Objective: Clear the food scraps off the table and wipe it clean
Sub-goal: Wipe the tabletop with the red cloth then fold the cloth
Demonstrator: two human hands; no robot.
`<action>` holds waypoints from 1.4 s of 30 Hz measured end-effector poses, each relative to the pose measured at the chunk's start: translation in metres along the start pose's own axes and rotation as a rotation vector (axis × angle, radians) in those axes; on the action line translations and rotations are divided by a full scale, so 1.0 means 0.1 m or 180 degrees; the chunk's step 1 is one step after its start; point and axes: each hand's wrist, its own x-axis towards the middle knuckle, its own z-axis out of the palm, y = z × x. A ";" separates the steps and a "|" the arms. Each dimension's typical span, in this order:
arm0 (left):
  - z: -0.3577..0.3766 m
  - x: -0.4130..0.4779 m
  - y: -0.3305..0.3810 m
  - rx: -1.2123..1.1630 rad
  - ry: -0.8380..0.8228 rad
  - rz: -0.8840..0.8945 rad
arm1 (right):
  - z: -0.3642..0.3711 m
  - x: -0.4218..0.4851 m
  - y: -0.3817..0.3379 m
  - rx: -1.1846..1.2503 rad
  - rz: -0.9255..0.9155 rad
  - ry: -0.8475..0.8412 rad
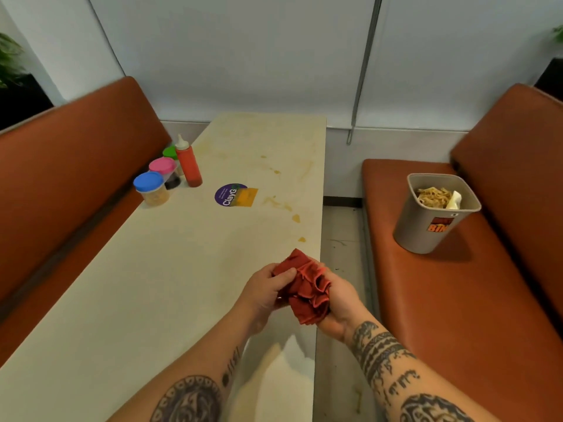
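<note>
Crumpled red cloth (304, 287) bunched over the yellow-stained cream table (152, 284), near its right edge

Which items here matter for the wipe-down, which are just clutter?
In play: red cloth held in left hand and right hand; table with stains; bin with noodle scraps.
Lying about: sauce bottle; three lidded jars; sticker.

Jars (151, 187) and bottle (188, 162) stand on the table's (122, 284) left edge; bin (432, 213) on right bench (457, 300).

Red cloth (306, 289), cream table (152, 284) (yellow-stained), orange benches (457, 300), grey bin (426, 226).
</note>
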 end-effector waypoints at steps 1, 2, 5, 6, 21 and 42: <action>0.04 0.05 0.03 0.0033 0.0052 -0.0022 | -0.07 0.03 -0.05 -0.0081 0.0031 0.0002; 0.08 0.11 0.04 0.0079 0.0109 -0.0052 | -0.15 0.06 -0.10 -0.0265 0.0107 0.0005; 0.17 0.27 0.09 0.0378 0.0166 -0.0211 | -0.39 0.17 -0.25 -0.1112 0.0225 -0.0050; 0.20 0.31 0.10 0.0460 0.0142 -0.0270 | -0.46 0.23 -0.29 -0.1383 0.0174 -0.0067; 0.30 0.66 0.35 -0.1022 0.1648 -0.0601 | -0.65 0.86 -0.67 -0.4037 -0.1483 -0.0901; -0.37 1.07 -0.13 0.3454 0.2347 0.0388 | -0.07 1.30 -0.24 -0.5867 -0.1555 0.0108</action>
